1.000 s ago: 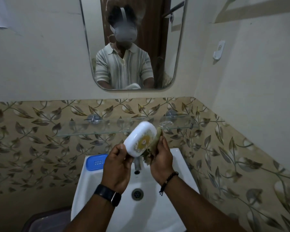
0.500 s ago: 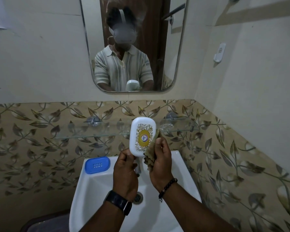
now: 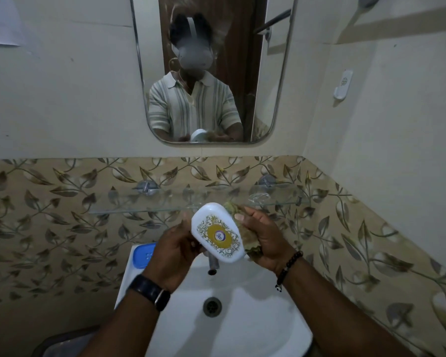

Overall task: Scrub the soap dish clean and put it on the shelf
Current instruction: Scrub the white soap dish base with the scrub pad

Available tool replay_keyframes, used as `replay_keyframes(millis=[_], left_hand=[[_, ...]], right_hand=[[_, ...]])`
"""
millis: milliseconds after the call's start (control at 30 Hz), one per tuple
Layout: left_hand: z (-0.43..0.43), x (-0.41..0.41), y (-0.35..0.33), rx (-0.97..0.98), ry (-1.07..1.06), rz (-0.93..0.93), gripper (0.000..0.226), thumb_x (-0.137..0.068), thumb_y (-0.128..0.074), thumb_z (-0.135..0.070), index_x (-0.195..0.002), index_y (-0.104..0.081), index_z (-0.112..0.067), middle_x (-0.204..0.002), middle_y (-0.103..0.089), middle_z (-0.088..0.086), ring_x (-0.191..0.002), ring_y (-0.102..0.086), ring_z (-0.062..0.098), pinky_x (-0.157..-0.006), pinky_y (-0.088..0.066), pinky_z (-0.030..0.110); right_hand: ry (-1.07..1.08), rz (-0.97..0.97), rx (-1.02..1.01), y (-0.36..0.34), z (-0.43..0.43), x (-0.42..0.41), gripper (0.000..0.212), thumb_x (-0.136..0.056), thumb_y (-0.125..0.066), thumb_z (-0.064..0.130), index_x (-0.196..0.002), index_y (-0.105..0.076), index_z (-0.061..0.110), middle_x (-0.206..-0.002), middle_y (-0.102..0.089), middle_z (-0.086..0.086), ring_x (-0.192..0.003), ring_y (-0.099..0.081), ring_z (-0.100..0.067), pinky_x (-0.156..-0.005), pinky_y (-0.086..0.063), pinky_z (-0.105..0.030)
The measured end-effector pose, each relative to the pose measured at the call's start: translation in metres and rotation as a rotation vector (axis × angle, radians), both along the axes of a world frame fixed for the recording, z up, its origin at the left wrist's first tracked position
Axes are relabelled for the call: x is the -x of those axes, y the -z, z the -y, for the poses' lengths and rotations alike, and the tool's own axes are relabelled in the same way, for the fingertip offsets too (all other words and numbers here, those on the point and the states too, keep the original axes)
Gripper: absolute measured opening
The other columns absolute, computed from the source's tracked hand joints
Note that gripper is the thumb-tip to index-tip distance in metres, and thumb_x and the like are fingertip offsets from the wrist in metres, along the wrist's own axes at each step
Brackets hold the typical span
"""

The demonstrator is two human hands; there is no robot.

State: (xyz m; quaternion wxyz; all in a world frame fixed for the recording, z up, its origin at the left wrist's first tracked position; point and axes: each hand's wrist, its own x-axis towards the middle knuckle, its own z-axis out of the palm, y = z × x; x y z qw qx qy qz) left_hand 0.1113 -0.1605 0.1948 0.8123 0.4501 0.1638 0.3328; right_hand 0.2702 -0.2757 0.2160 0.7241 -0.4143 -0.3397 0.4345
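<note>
The soap dish (image 3: 218, 233) is white and oval, with a gold patterned emblem facing me. I hold it over the sink, tilted with its top end to the upper left. My left hand (image 3: 175, 251) grips its left and lower edge. My right hand (image 3: 264, 238) presses a brownish-green scrub pad (image 3: 245, 238) against its right side; most of the pad is hidden behind the dish and my fingers. The glass shelf (image 3: 144, 204) runs along the tiled wall just behind and above the dish.
A white sink (image 3: 242, 318) with a tap (image 3: 213, 265) and a drain (image 3: 212, 307) lies below my hands. A blue soap tray (image 3: 143, 255) sits on its back left corner. A mirror (image 3: 211, 73) hangs above; a dark bin (image 3: 62, 343) stands at the lower left.
The dish has turned from upright to slanted, top end to the left, and sits lower. My right hand with the pad has slid along its right side.
</note>
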Motion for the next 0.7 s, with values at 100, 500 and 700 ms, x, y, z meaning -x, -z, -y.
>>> replay_keyframes(millis=[100,500,700], left_hand=[[-0.013,0.006,-0.009,-0.146,0.086,-0.035,0.037,-0.092,-0.053,-0.035,-0.101,-0.081,-0.012,-0.097,-0.08,0.012,-0.091,-0.073,0.027,-0.092,-0.053,0.053],[0.028,-0.024,0.007,-0.04,-0.12,0.044,0.035,-0.087,-0.064,-0.024,-0.108,-0.068,0.003,-0.116,-0.074,0.023,-0.107,-0.07,0.031,-0.095,-0.058,0.038],[0.017,-0.018,0.018,-0.094,-0.11,0.044,0.016,-0.087,-0.064,-0.016,-0.097,-0.076,-0.01,-0.1,-0.075,0.015,-0.096,-0.067,0.029,-0.085,-0.058,0.036]], right_hand=[[0.066,0.037,0.013,-0.004,-0.003,-0.006,0.027,-0.088,-0.064,0.017,-0.112,-0.074,0.012,-0.108,-0.073,-0.016,-0.096,-0.069,-0.031,-0.086,-0.057,-0.042],[0.767,0.722,0.111,0.049,-0.018,0.05,0.044,-0.106,-0.041,0.026,-0.149,-0.042,0.034,-0.154,-0.045,0.007,-0.141,-0.042,-0.009,-0.111,-0.042,-0.026],[0.632,1.301,-0.217,0.049,-0.011,0.042,0.06,-0.103,-0.045,0.009,-0.153,-0.03,0.039,-0.161,-0.026,0.019,-0.15,-0.03,-0.015,-0.122,-0.028,-0.032]])
